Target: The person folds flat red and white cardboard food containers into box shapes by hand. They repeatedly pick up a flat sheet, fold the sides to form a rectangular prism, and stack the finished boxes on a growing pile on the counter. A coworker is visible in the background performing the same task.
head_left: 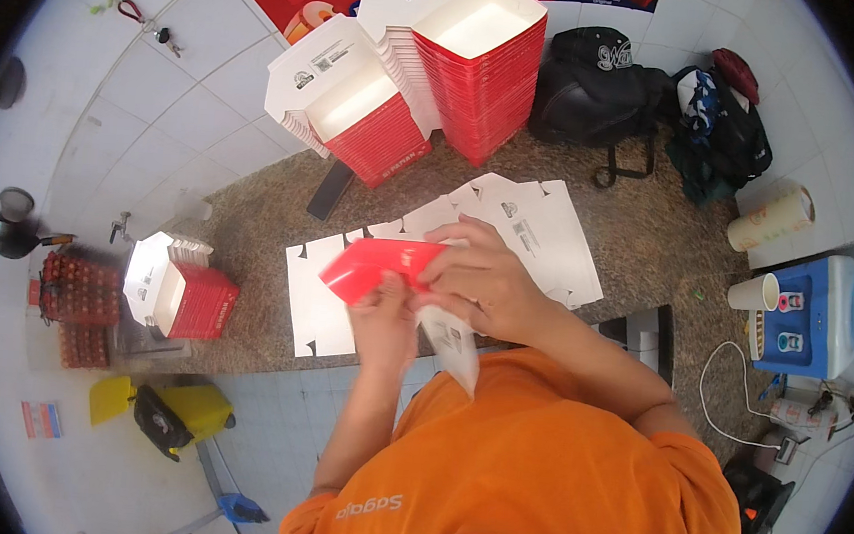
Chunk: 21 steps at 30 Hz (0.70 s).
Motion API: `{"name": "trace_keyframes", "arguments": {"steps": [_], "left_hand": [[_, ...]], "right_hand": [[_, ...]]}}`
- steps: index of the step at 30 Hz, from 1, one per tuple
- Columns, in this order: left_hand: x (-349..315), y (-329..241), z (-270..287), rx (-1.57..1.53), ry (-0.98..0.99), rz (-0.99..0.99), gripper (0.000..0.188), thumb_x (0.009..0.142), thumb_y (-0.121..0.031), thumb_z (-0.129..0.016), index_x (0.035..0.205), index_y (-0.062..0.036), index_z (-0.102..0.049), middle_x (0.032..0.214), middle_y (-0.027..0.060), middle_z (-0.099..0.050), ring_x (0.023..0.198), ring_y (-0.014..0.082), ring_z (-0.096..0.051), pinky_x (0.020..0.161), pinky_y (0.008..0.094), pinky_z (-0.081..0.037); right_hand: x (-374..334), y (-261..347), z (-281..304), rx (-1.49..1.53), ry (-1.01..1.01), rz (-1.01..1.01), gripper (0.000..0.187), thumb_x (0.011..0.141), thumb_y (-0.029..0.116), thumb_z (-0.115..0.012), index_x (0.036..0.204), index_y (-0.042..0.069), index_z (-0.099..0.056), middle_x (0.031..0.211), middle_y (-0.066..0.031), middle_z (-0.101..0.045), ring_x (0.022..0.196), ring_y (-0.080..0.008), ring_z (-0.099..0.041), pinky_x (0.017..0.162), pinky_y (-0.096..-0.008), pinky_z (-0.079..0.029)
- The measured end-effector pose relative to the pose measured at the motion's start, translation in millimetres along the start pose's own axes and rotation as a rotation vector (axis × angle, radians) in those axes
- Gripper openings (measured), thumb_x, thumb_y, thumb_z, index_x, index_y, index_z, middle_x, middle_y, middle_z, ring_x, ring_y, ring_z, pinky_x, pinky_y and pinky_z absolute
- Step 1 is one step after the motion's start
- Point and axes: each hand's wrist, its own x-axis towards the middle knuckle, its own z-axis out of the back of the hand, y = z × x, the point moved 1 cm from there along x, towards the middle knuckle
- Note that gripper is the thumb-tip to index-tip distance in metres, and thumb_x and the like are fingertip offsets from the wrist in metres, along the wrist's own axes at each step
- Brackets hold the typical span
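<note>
A speckled brown granite countertop (642, 214) runs along a white tiled wall (175, 97). Against its back edge stand a tall stack of nested red cartons (480, 101) and a shorter stack (372, 142), with a black bag (601, 100) to their right. A small carton stack (205, 303) stands toward the left end; a blue water dispenser (811, 337) is at the right. Flat white carton blanks (550, 237) lie by the front edge, and a yellow bin (200, 410) is on the floor below.

Over the blanks, both hands hold a partly folded red carton (372, 265). The left hand (382, 324) reaches up from below, thumb and fingers pinched on its lower edge. The right hand (491, 277) comes across from the right, elbow bent, fingers curled over the carton's right end.
</note>
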Motion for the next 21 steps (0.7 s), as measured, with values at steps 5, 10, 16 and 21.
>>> {"name": "trace_keyframes", "arguments": {"steps": [5,10,16,21], "left_hand": [[14,4,6,0.001,0.023,-0.047,0.029,0.111,-0.024,-0.059,0.127,-0.0004,-0.064,0.116,0.0116,-0.073,0.104,0.0200,-0.073,0.092,0.0374,-0.062],[-7,-6,-56,0.052,-0.143,0.018,0.017,0.109,-0.018,-0.063,0.102,-0.0025,-0.067,0.097,0.0053,-0.076,0.082,0.0152,-0.072,0.073,0.0294,-0.057],[4,-36,5,1.168,0.662,0.141,0.009,0.099,-0.004,-0.069,0.091,-0.0003,-0.067,0.079,0.0130,-0.074,0.071,0.0200,-0.070,0.066,0.0363,-0.048],[-4,-39,0,1.107,0.413,0.147,0.027,0.096,-0.002,-0.070,0.121,-0.0069,-0.061,0.079,0.0141,-0.075,0.070,0.0268,-0.070,0.067,0.0365,-0.051]], "right_hand": [[5,-7,9,0.177,0.106,0.091,0.015,0.083,0.005,-0.083,0.085,0.003,-0.068,0.100,-0.0071,-0.068,0.114,-0.0359,-0.063,0.097,-0.0431,-0.050],[-5,-6,-9,-0.098,-0.119,-0.107,0.030,0.079,0.006,-0.085,0.100,0.004,-0.064,0.111,-0.0137,-0.059,0.112,-0.0365,-0.060,0.093,-0.0452,-0.050],[-2,-9,28,-0.197,0.083,-0.068,0.040,0.093,0.022,-0.076,0.126,0.007,-0.059,0.134,-0.0195,-0.059,0.134,-0.0434,-0.054,0.111,-0.0487,-0.043],[-23,-33,31,0.266,0.018,-0.293,0.021,0.097,0.010,-0.070,0.114,0.006,-0.058,0.125,-0.0163,-0.066,0.125,-0.0344,-0.061,0.108,-0.0467,-0.045]]}}
